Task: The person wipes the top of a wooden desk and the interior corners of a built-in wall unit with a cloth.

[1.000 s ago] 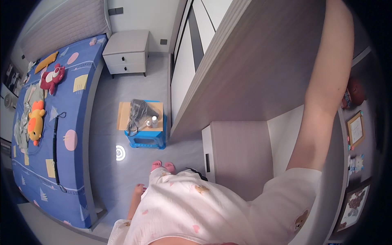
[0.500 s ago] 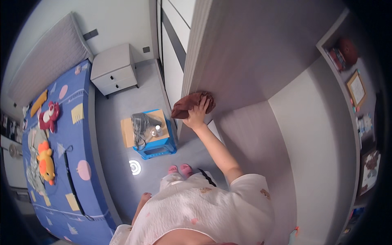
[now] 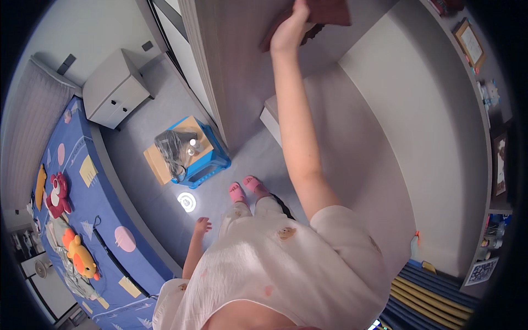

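Brown cloth (image 3: 336,12) is at the top of the frame, up by the tall wood-coloured panel (image 3: 236,82). The right hand (image 3: 290,30) is grasping it, and cloth pokes out on both sides. Some fingers are hidden, so I cannot tell if the whole cloth touches the panel. To rub well, it should help to keep the cloth flat, press evenly, and make long strokes that overlap a bit. Tucking in the loose corner may stop it flapping.

In the frame from half a second ago, the cloth is near the middle, by the panel's front edge. Now it is higher in the frame and farther from that edge. The view is turned too, and a blue and yellow stripy thing (image 3: 421,300) now shows at the lower right.

The left hand (image 3: 202,225) hangs left of the middle, fingers loosely bent, holding nothing. Near it are pink slippers (image 3: 236,191) and a blue stool (image 3: 220,159). A blue bed (image 3: 96,201) fills the lower left.
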Motion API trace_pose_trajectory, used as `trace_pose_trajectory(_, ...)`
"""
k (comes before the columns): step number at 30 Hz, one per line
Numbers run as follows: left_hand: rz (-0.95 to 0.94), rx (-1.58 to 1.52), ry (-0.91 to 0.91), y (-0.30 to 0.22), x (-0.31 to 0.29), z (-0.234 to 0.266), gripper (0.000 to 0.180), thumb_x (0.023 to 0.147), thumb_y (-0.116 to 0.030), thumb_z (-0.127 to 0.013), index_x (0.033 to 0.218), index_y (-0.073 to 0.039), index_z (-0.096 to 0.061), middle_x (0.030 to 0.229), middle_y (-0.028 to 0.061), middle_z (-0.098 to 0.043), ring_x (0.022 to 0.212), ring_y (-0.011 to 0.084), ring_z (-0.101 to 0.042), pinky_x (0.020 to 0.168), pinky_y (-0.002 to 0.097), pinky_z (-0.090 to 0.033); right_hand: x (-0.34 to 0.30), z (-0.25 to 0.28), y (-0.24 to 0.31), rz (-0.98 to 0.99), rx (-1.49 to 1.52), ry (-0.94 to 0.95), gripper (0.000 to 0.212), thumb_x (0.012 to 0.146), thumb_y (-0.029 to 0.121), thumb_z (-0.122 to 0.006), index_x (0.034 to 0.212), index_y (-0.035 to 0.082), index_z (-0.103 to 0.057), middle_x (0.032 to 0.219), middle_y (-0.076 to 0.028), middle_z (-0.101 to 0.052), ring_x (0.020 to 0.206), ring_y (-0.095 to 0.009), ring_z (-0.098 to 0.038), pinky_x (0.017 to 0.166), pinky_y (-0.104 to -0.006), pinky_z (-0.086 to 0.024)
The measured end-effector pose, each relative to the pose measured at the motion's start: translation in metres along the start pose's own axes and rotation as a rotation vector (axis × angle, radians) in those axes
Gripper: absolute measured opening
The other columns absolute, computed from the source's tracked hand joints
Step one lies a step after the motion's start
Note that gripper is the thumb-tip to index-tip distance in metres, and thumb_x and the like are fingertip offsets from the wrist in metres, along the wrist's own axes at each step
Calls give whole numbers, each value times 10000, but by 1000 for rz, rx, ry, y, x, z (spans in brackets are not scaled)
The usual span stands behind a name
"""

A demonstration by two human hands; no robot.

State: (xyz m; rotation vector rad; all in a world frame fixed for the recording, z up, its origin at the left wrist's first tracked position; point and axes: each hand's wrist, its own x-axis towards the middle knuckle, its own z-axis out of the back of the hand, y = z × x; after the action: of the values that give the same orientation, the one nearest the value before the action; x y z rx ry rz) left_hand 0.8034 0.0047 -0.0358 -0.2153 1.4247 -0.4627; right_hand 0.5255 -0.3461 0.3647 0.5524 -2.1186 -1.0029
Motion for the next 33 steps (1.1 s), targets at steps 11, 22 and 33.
trace_pose_trajectory(11, -99, 187, 85, -45, 5, -6, 269, 708, -250, -422, 884, -52, -472, 674, 80, -533, 504, 137, -506, 382, 214, -352, -189, 158, -86, -1420, 372, 49, 382, 670, 304, -409, 913, 15, -465, 913, -115, -498, 844, -222, -475, 768, -307, -351)
trace_pose_trajectory(22, 39, 79, -92, 13, -21, 33, 275, 692, -256, -414, 881, -67, -476, 671, 65, -531, 501, 150, -510, 428, 262, -374, -194, 198, -146, -1268, 472, -188, 329, 654, 365, -384, 785, 72, -453, 650, -92, -488, 577, -238, -477, 513, -338, -394)
trace_pose_trajectory(33, 142, -238, -201, 195, -42, 26, 266, 718, -241, -416, 886, -43, -469, 673, 67, -513, 561, 148, -505, 474, 266, -397, -160, 96, -187, -1143, 446, -307, 469, 711, 379, -267, 1033, 49, -353, 1099, -74, -347, 1026, -197, -290, 846, -311, -207)
